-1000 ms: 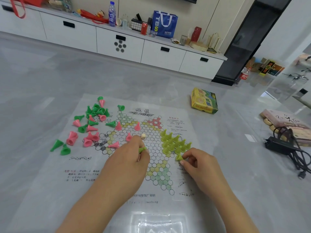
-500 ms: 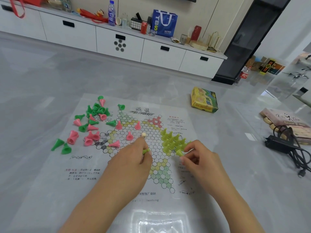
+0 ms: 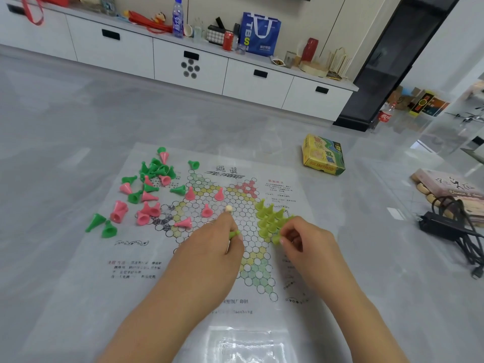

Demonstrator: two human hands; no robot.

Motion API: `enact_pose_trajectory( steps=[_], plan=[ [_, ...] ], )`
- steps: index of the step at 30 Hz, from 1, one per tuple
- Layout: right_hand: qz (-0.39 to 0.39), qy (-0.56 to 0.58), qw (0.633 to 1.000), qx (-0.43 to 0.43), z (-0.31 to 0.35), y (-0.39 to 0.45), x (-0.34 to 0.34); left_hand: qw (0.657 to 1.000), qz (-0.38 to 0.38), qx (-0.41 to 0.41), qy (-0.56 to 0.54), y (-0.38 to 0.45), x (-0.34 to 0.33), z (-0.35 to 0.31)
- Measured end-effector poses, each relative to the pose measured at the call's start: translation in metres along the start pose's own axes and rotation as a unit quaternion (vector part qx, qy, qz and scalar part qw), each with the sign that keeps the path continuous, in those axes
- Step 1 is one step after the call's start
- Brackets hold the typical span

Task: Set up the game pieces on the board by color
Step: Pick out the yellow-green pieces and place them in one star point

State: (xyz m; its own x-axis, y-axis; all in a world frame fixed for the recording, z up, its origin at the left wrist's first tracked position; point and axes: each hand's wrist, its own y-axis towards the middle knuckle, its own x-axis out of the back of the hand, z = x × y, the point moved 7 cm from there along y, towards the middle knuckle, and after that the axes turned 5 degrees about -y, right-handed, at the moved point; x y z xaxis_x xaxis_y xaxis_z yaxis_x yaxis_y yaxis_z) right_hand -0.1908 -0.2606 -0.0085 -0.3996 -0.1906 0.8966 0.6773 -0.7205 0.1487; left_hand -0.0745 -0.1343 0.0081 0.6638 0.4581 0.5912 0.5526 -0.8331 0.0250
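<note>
Grey glossy floor point(image 3: 78, 106) fills the upper half of the frame, backed by a long white cabinet point(image 3: 183, 61) strewn with bottles and a blue bag. At lower centre lies a thin printed Chinese checkers sheet point(image 3: 146, 260), creased and shiny, probably quick to slide or wrinkle if pushed.

At centre frame the left hand point(image 3: 209, 247) curls its grip round a yellow-green piece point(image 3: 234, 233), and only the tip shows past the fingers. Just right of it, the right hand point(image 3: 306, 244) pinches another yellow-green cone point(image 3: 276, 239) at the near edge of the standing yellow-green cluster point(image 3: 269, 218), which fills the star's right-hand point. Loose dark green pieces point(image 3: 154, 171) and pink pieces point(image 3: 146, 213) lie jumbled at the left of the frame, a few pink ones upright on the circles.

These hollow plastic cones look very light, stiff and smooth, so they should tip at a nudge. Taking each by the narrow knobbed top and setting the wide base down flat seems safest; a careless finger beside the packed cluster could knock its neighbours over.
</note>
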Motion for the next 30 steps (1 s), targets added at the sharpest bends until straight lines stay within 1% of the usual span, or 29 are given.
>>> enact_pose_trajectory(
  steps=[4, 15, 30],
  plan=[
    [-0.003, -0.023, 1.0, 0.009, 0.0028, 0.0024, -0.0009, 1.0, 0.004, -0.002, -0.004, -0.0008, 0.0008, -0.0003],
    [-0.027, -0.037, 0.999, 0.029, 0.0042, 0.0063, -0.0057, 1.0, 0.002, -0.006, -0.004, -0.0016, 0.0042, -0.0009],
    [-0.029, -0.056, 0.996, 0.059, 0.0092, 0.0053, -0.0091, 1.0, 0.015, -0.014, -0.002, -0.0005, 0.0016, 0.0015]
  ],
)
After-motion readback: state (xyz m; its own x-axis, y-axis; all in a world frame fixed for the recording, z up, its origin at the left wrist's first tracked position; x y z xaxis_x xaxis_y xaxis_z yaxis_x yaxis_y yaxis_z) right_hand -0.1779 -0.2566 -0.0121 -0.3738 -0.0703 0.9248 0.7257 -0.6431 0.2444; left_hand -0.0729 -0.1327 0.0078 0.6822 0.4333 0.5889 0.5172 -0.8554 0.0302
